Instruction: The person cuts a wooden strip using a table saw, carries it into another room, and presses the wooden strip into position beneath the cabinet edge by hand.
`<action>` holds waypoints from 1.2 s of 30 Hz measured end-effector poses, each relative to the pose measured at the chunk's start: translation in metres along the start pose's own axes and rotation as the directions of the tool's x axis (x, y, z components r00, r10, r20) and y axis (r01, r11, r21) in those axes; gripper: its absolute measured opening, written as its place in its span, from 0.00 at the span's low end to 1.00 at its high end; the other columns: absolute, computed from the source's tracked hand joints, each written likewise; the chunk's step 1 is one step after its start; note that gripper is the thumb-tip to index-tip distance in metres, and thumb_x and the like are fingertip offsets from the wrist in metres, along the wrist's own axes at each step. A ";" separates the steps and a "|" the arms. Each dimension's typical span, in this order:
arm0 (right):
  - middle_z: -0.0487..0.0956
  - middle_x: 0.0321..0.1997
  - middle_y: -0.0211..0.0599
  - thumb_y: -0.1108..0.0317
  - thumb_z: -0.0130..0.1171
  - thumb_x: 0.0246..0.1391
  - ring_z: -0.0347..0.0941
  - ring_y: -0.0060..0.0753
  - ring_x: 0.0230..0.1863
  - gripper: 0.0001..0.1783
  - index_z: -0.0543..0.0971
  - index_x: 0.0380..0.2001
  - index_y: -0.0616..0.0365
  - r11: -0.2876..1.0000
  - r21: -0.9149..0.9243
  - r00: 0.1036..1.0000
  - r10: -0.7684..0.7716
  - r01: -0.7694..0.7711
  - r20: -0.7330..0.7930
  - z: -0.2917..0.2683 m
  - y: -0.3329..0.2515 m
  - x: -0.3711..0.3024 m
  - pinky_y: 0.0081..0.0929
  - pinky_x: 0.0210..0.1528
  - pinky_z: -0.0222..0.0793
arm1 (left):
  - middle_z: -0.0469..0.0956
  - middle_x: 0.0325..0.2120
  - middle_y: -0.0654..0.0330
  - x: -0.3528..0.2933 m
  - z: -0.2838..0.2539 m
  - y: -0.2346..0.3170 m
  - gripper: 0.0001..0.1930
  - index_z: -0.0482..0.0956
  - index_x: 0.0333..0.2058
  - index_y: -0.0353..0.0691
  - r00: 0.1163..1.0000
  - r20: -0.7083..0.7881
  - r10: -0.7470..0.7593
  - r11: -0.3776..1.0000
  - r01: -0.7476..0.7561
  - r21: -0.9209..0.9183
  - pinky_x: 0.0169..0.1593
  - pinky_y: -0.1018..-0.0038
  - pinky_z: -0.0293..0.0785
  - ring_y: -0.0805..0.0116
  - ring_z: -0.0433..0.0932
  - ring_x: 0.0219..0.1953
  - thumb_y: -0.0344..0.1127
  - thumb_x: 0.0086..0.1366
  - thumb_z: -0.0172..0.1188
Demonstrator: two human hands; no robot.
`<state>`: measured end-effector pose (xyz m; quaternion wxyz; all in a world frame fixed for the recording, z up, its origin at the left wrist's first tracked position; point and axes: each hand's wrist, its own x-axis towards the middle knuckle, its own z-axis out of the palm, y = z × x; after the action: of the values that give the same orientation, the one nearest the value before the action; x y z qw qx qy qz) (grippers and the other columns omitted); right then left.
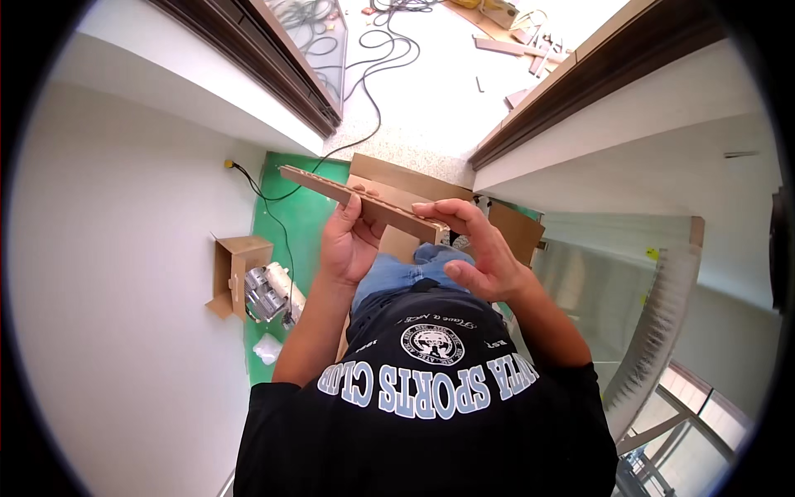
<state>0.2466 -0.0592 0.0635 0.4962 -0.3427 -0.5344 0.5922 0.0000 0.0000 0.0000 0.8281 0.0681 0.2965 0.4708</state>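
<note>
My left hand point(351, 245) grips a flat brown strip of board point(389, 214) near its middle, thumb on the near side and fingertips showing over the far edge. The strip slants from far left to near right, and its right end looks pale and rough. My right hand point(480, 248) is at that end: its fingers stretch forward with the tips at the strip's upper edge, and the thumb stands apart. Beneath the strip lies a cardboard sheet point(406, 173), partly hidden by my hands and legs.
An open cardboard box point(236, 269) stands at left beside a grey metal tool or motor point(265, 294) and a white bag point(267, 349) on green floor covering point(277, 217). Black cable point(364, 137) runs through the doorway. A glass panel point(604, 265) is at right; wood offcuts point(505, 45) lie beyond.
</note>
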 end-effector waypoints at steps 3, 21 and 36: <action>0.75 0.63 0.37 0.55 0.69 0.53 0.70 0.45 0.63 0.38 0.67 0.63 0.57 0.879 -0.462 0.992 -0.123 0.113 0.009 -0.007 -0.019 0.004 0.42 0.67 0.56 | 0.81 0.50 0.57 0.005 0.002 -0.006 0.13 0.75 0.53 0.39 0.998 0.062 -0.027 0.999 0.029 -0.038 0.57 0.70 0.80 0.67 0.80 0.53 0.37 0.76 0.52; 0.78 0.60 0.45 0.48 0.54 0.67 0.71 0.41 0.60 0.32 0.68 0.61 0.64 0.926 -0.343 0.760 -0.110 -0.155 -0.640 -0.301 0.000 0.302 0.39 0.69 0.56 | 0.82 0.42 0.59 0.536 0.200 0.066 0.08 0.77 0.47 0.40 0.956 -0.003 -0.292 0.954 0.291 0.064 0.53 0.68 0.80 0.68 0.81 0.46 0.36 0.74 0.56; 0.81 0.56 0.44 0.76 0.64 0.61 0.76 0.29 0.57 0.21 0.74 0.57 0.64 0.832 0.403 0.501 0.180 0.382 -0.846 -0.722 0.070 0.644 0.26 0.63 0.69 | 0.79 0.47 0.58 0.997 0.431 -0.002 0.10 0.72 0.50 0.43 0.982 0.150 -0.110 0.933 0.050 0.356 0.57 0.66 0.78 0.66 0.79 0.49 0.34 0.74 0.57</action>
<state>0.7314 0.7708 -0.0640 0.8047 -0.4007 -0.0451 0.4358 0.6206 0.8880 -0.0758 0.8434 0.2417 0.3073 0.3687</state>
